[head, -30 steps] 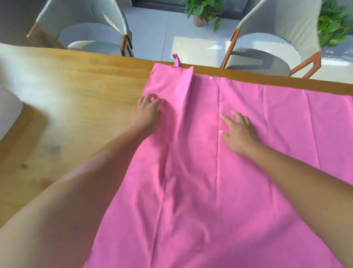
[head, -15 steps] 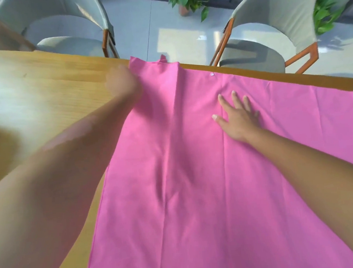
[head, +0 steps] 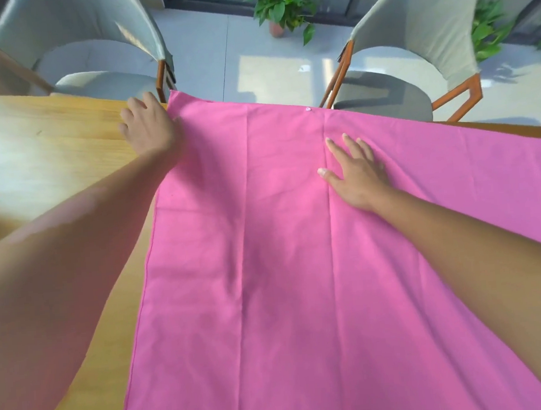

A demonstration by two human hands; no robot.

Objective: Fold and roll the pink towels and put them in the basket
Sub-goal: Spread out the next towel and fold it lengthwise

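Observation:
A large pink towel (head: 268, 269) lies spread flat over the wooden table (head: 33, 165), reaching its far edge. Faint lengthwise creases run down the cloth, and a small white snap (head: 307, 109) sits at its far hem. My left hand (head: 149, 127) lies at the towel's far left corner, fingers relaxed over the table's far edge, its heel on the cloth. My right hand (head: 355, 169) presses flat on the towel near the far edge, fingers straight and spread. The basket is out of view.
Two grey upholstered chairs with wooden frames stand beyond the table, one at the far left (head: 88, 51) and one at the far right (head: 412, 48). A potted plant (head: 279, 6) sits on the tiled floor between them, and more greenery (head: 491, 29) at the right.
My left hand slid up to the far left corner and the folded-over flap there now lies flat. The right hand stayed pressed on the towel. The view shifted right, dropping the basket out of frame.

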